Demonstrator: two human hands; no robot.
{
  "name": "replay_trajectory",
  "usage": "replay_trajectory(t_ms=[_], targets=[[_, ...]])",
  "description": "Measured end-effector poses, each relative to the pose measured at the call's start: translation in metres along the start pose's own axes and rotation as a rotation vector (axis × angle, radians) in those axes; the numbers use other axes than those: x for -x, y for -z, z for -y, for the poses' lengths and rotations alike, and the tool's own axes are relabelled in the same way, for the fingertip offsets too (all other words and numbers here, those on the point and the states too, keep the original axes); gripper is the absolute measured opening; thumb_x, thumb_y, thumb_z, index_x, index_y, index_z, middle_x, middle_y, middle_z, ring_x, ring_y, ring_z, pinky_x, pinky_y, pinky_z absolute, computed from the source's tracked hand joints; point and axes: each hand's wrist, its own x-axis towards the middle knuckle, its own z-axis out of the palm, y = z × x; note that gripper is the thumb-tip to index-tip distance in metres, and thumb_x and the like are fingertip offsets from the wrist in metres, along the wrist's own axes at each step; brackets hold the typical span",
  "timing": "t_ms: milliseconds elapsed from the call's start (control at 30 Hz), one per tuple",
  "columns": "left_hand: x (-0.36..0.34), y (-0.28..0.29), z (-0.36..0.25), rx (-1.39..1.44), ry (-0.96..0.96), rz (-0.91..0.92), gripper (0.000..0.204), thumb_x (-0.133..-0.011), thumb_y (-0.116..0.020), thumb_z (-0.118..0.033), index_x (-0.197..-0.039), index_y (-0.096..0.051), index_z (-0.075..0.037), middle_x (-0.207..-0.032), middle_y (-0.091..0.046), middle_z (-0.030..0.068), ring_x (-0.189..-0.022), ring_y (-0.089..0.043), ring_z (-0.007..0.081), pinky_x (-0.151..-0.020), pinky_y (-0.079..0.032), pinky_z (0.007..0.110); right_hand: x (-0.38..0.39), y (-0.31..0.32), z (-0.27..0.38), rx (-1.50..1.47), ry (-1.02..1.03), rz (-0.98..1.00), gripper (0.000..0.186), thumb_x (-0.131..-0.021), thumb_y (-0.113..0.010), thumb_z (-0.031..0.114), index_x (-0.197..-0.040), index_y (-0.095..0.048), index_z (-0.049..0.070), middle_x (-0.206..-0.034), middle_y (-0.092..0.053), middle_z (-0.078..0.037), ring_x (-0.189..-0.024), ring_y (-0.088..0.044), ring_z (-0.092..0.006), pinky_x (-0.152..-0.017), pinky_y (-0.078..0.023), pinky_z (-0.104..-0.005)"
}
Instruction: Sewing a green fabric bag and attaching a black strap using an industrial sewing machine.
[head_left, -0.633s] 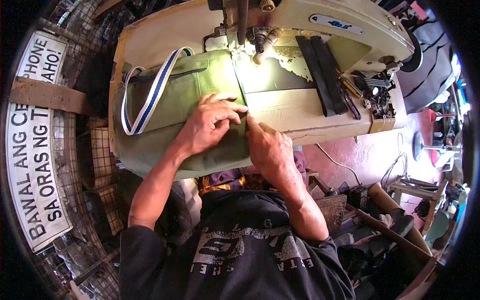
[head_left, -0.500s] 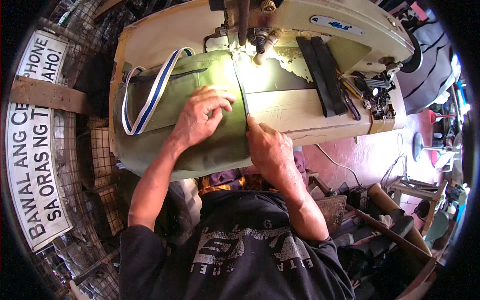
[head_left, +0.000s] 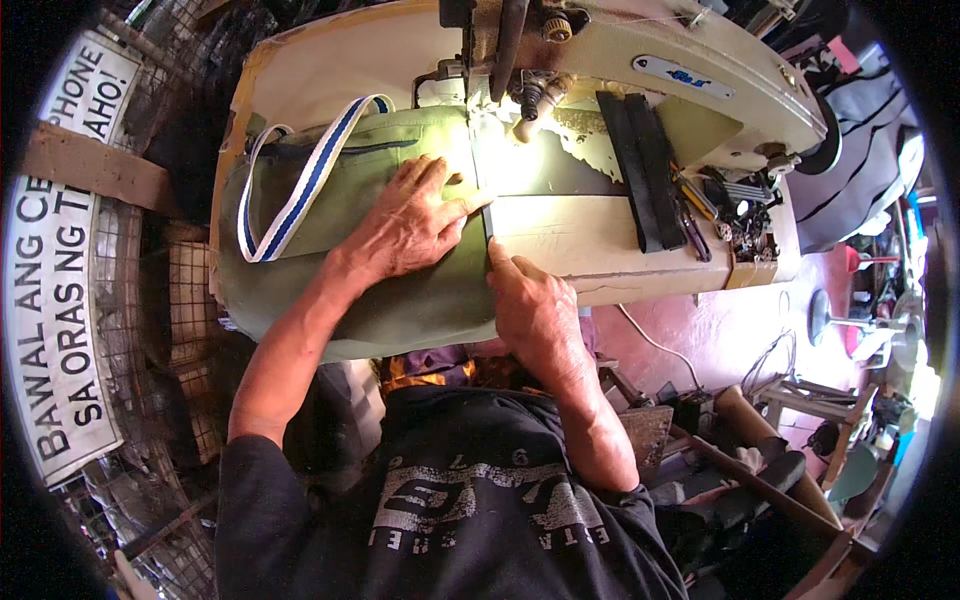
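Observation:
A large piece of green fabric (head_left: 415, 300), apparently a bag, is spread over the left part of the sewing machine's bed. A white and blue striped strap (head_left: 312, 190) loops up from it. Along the fabric's right edge runs a narrow grey strip (head_left: 488, 222), leading up under the lit needle area of the sewing machine (head_left: 640, 40). My left hand (head_left: 405, 220) lies flat on the fabric with its fingers stretched out, thumb reaching to the strip. Lower down, my right hand (head_left: 535, 305) pinches the strip and fabric edge, its fingertips partly hidden.
Folded black strips (head_left: 640, 170) lie right of the needle, beside a yellow-handled tool (head_left: 697, 195) and loose metal parts (head_left: 745, 215). A wire-mesh wall with a white sign (head_left: 65, 270) stands at left. Wooden framework (head_left: 760, 455) and a cable (head_left: 660, 345) are at lower right.
My left hand has shifted right and flattened, its curled fingers now spread on the fabric towards the edge. My right hand stays at the edge, slightly lower. The whole view has shifted slightly.

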Motion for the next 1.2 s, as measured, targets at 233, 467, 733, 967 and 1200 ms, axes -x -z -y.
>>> replay_trajectory(t_ms=[233,467,733,967,1200], targets=[[0.004,0.0,0.002,0.01,0.007,0.017,0.04,-0.085,-0.063,-0.014,-0.125,-0.067,-0.016,-0.111,-0.057,0.0143,-0.108,-0.055,0.0324,-0.098,-0.046,0.044,0.001,0.002,0.009,0.12,0.059,0.013,0.051,-0.08,-0.055,0.0,-0.13,-0.052,-0.009,-0.092,-0.064,-0.016,-0.087,-0.068,-0.0319,-0.073,-0.056,-0.0437],[0.008,-0.002,0.01,0.017,0.015,0.092,0.045,-0.088,-0.066,-0.014,-0.132,-0.061,-0.016,-0.13,-0.058,0.0108,-0.121,-0.052,0.0329,-0.11,-0.038,0.048,-0.001,0.006,0.019,0.168,0.048,0.033,0.05,-0.083,-0.053,0.003,-0.133,-0.052,-0.005,-0.096,-0.063,-0.017,-0.09,-0.067,-0.0349,-0.074,-0.053,-0.0472],[0.013,-0.003,0.017,0.114,0.06,0.122,0.033,-0.087,-0.066,-0.012,-0.12,-0.065,-0.011,-0.131,-0.061,0.0084,-0.123,-0.055,0.0293,-0.111,-0.037,0.049,-0.001,0.008,0.016,0.148,0.088,0.031,0.053,-0.079,-0.058,-0.001,-0.13,-0.05,-0.013,-0.093,-0.063,-0.018,-0.085,-0.068,-0.0336,-0.072,-0.055,-0.0424],[0.011,0.0,0.017,0.069,-0.087,0.08,0.029,-0.083,-0.068,-0.011,-0.112,-0.067,-0.012,-0.134,-0.06,0.0063,-0.125,-0.052,0.0307,-0.109,-0.04,0.048,0.001,0.002,0.009,0.032,0.064,-0.061,0.039,-0.094,-0.054,0.01,-0.131,-0.054,0.0,-0.089,-0.063,-0.016,-0.077,-0.066,-0.0376,-0.066,-0.053,-0.0478],[0.009,0.002,0.015,0.056,-0.105,0.069,0.034,-0.082,-0.068,-0.012,-0.116,-0.069,-0.018,-0.139,-0.057,0.0055,-0.126,-0.051,0.032,-0.107,-0.041,0.049,0.003,0.0,0.007,0.021,0.061,-0.087,0.039,-0.094,-0.056,0.01,-0.132,-0.053,0.0,-0.088,-0.062,-0.016,-0.076,-0.065,-0.0385,-0.064,-0.052,-0.0478]])
